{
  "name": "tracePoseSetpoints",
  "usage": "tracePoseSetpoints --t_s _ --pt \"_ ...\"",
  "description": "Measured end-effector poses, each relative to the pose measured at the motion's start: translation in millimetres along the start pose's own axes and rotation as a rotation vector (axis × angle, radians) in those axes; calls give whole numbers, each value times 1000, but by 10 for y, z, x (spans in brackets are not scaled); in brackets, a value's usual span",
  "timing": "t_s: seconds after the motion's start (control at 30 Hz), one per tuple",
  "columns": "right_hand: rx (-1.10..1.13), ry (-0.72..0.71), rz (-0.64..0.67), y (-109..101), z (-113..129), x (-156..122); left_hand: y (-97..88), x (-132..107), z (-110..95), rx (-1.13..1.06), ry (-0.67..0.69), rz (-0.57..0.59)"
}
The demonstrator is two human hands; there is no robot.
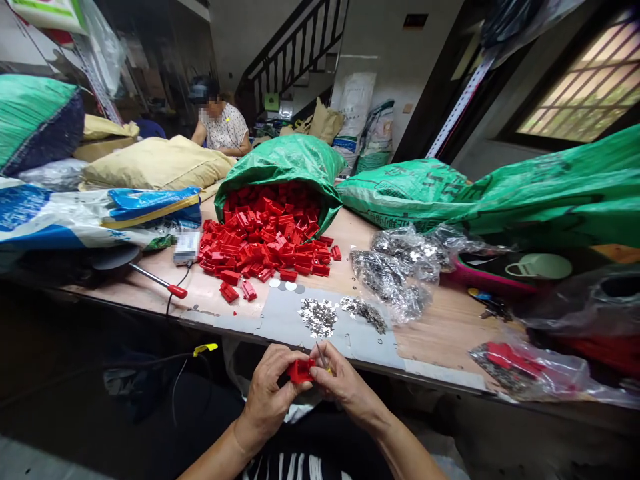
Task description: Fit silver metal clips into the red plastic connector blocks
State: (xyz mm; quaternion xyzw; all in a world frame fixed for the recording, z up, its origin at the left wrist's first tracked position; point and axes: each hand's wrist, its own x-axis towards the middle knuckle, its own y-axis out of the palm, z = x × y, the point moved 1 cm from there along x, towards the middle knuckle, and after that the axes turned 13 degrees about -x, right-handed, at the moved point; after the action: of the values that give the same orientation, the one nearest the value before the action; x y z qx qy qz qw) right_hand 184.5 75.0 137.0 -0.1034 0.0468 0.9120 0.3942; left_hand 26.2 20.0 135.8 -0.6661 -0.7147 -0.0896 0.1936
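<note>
Just in front of the table edge, my left hand (pixel 273 383) is closed on a red plastic housing (pixel 300 371). My right hand (pixel 336 377) meets it from the other side, its fingers pinching a thin pointed metal tool (pixel 321 351) with a yellowish part near the grip. The tool's exact kind is hard to make out. Beyond the hands lies a pile of small silver metal pieces (pixel 318 317), with a second, darker pile (pixel 367 313) to its right. Many more red housings (pixel 265 233) spill out of a green woven sack (pixel 285 157).
Clear plastic bags of metal pieces (pixel 395 273) rest right of the piles. A red-tipped lever (pixel 177 291) juts out at the left. A pink basket (pixel 493 277) holds a white mug (pixel 543 266). Green sacks (pixel 550 193) line the right. A person (pixel 225 130) sits across the table.
</note>
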Motion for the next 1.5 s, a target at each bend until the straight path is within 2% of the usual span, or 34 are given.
tracePoseSetpoints --t_s 0.17,0.43,0.53,0.6,0.73,0.8,0.87,1.0,1.3,1.5 --pt "154 25 34 18 -83 -24 -13 -48 56 -91 -70 -12" --pt "94 19 25 65 -71 1 12 -112 162 -285 -236 -106" --pt "-32 31 -1 -22 25 26 13 -100 211 -488 -365 -165" --pt "-168 17 -83 -160 94 47 4 -88 225 -623 -426 -218" --pt "-673 -73 -372 -498 177 68 -20 -63 209 -757 -474 -295" --pt "-918 -131 -445 -588 176 78 -19 -55 192 -783 -489 -313" --pt "-1058 -165 -442 -601 152 106 -6 -53 173 -799 -510 -315" --pt "-1172 -165 -425 -512 113 215 27 -66 141 -858 -556 -302" --pt "-1260 -193 -383 -370 170 327 15 -74 137 -859 -521 -310" --pt "-1310 -143 -338 -363 173 339 17 -81 153 -848 -524 -296"
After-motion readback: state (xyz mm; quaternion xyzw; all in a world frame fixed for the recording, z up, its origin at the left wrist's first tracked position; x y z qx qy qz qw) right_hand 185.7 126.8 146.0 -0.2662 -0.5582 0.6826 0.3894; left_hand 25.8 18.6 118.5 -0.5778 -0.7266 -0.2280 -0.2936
